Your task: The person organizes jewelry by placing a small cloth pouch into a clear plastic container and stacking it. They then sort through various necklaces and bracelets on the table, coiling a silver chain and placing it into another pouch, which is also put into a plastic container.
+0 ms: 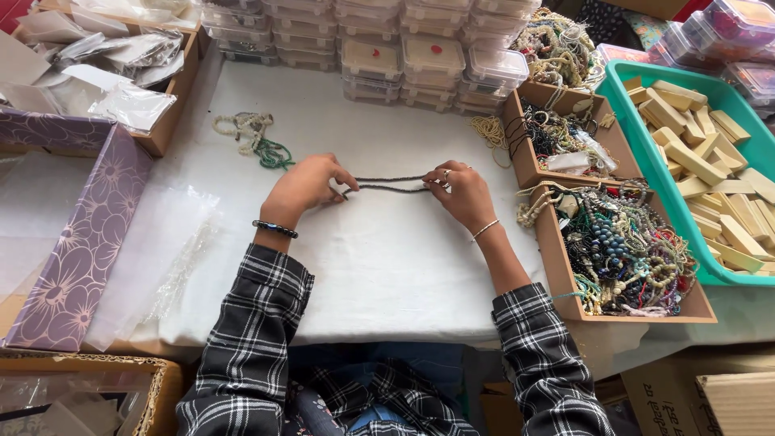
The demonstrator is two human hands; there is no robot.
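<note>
A thin dark beaded necklace [389,184] is stretched as a loop between both hands, just above the white cloth-covered table [379,258]. My left hand [303,190] pinches its left end; a dark bead bracelet sits on that wrist. My right hand [464,194] grips the right end and wears a ring and a thin silver bangle. Both forearms are in black-and-white plaid sleeves.
Two cardboard trays [565,141] [626,254] full of bead jewellery stand right of my hand. A teal bin [658,161] holds pale wooden blocks. Stacked clear plastic boxes [395,52] line the back. Green and white beads [254,137] lie back left. A purple floral box [77,242] stands at left.
</note>
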